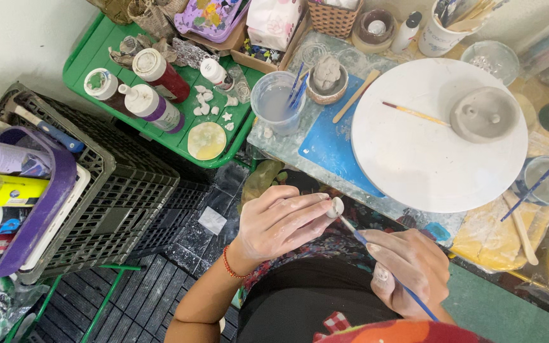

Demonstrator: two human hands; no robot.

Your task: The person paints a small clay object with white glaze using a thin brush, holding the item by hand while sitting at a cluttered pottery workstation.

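We found the left hand (pixel 281 222) pinching a small white clay piece (pixel 335 206) between thumb and fingertips, held over the person's lap, off the near edge of the table (pixel 300 166). The right hand (pixel 408 267) was closed around a blue-handled paintbrush (pixel 386 267), its tip touching the clay piece. On the table, a round white turntable (pixel 414 159) carried a grey clay dish (pixel 484 114) near its far right edge and a second brush (pixel 414 113) beside it. A clear water cup (pixel 276 101) stood at the table's left edge.
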